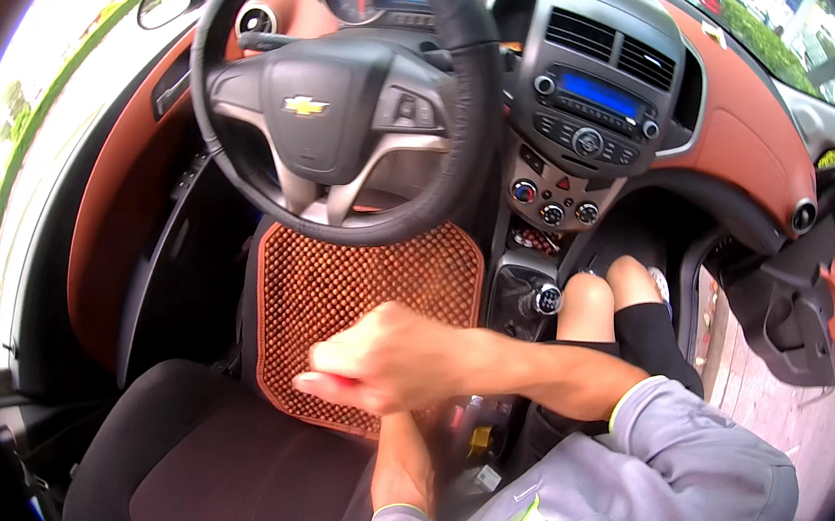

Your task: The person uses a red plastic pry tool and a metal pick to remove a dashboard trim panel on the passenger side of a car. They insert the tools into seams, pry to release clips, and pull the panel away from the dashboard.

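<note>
My right hand [401, 352] is closed, its fingers curled, above a brown wooden-bead seat mat [311, 301]. A small red patch shows between the fingers; I cannot make out what it belongs to. From below, my left forearm [400, 468] rises to the same spot, and my left hand is mostly hidden behind the right one. Both hands meet there, slightly blurred. The bead mat lies on the seat beneath the steering wheel [479, 64], and a hazy blur covers its right part.
A dark seat back [227, 470] is at lower left. To the right are a gear lever [548, 298], a centre console with a radio [598, 97], and my bent knees [582, 300]. A car door [795, 315] stands open at far right. Small items, one yellow [480, 441], lie between the seats.
</note>
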### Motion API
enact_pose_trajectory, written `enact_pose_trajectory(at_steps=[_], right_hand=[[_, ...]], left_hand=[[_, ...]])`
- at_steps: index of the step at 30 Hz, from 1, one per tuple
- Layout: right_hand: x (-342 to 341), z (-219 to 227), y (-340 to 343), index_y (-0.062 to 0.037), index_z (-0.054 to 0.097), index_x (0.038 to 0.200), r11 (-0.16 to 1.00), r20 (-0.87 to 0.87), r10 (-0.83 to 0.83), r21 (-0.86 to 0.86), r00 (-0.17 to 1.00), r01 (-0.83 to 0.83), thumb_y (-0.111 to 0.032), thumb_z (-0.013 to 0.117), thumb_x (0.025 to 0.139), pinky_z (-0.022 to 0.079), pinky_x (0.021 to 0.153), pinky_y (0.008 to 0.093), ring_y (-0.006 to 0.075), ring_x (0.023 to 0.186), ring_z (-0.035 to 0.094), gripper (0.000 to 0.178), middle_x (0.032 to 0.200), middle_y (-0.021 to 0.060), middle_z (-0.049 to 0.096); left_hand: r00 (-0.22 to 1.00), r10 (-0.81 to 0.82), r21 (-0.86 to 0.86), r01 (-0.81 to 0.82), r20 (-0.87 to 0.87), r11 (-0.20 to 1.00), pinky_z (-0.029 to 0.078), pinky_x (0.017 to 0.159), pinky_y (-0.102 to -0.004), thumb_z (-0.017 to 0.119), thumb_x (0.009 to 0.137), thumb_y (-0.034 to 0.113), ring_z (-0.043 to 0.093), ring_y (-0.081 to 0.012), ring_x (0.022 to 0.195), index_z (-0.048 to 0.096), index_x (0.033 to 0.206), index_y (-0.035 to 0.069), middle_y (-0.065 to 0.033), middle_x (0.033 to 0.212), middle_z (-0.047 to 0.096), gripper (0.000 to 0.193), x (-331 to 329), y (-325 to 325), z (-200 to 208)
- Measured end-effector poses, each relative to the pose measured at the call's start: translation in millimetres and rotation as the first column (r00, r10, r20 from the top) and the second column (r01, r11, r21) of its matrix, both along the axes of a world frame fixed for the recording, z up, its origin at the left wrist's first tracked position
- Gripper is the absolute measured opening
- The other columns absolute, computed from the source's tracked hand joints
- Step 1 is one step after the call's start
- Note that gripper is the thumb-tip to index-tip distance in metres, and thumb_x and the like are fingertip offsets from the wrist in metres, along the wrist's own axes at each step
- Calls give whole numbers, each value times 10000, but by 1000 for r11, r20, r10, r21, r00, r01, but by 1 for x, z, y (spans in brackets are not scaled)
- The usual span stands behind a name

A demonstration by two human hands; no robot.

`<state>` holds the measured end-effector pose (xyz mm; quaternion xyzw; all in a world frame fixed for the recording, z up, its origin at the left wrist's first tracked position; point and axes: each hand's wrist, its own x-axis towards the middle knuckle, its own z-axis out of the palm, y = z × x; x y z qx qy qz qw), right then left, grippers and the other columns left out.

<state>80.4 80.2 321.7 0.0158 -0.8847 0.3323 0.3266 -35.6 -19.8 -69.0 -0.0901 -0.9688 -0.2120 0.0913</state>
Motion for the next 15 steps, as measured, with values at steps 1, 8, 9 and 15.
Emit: enact_pose_trajectory(at_steps=[1, 8, 9, 15], right_hand=[[28, 27, 10, -79, 505, 610, 996, -95, 60, -59, 994, -66, -212, 721, 946, 447, 432, 369, 222, 456, 578, 421, 535, 64, 525], [113, -35, 192, -19, 745, 1018, 555, 150, -818, -42, 554, 831, -396, 609, 1004, 546, 820, 480, 414, 922, 711, 401, 966, 236, 727], [101, -31, 199, -6, 739, 1050, 572, 271, -709, -320, 651, 755, -480, 619, 990, 552, 854, 461, 403, 973, 717, 492, 1063, 241, 733], [83, -5, 201, 72, 724, 918, 529, 464, -592, -393, 659, 752, -602, 671, 902, 564, 834, 411, 338, 881, 751, 676, 849, 246, 735]], left_hand=[[896, 68, -356, -243, -438, 903, 294, 1181, -592, 465, 1009, 626, 396, -365, 1450, 408, 1572, 170, -162, 1596, 401, 728, -3, -1, -10], [987, 47, -144, -69, -154, 987, 309, 1152, -609, 479, 998, 649, 396, -353, 1446, 447, 1551, 279, -131, 1589, 421, 666, 38, 30, 28], [985, 55, -147, -79, -163, 986, 311, 1153, -605, 490, 998, 639, 399, -366, 1442, 444, 1553, 266, -142, 1589, 417, 670, 31, 28, 29], [991, 87, -158, -102, -98, 982, 290, 1166, -630, 454, 1005, 644, 366, -367, 1474, 419, 1567, 280, -132, 1612, 389, 670, 27, 24, 35]])
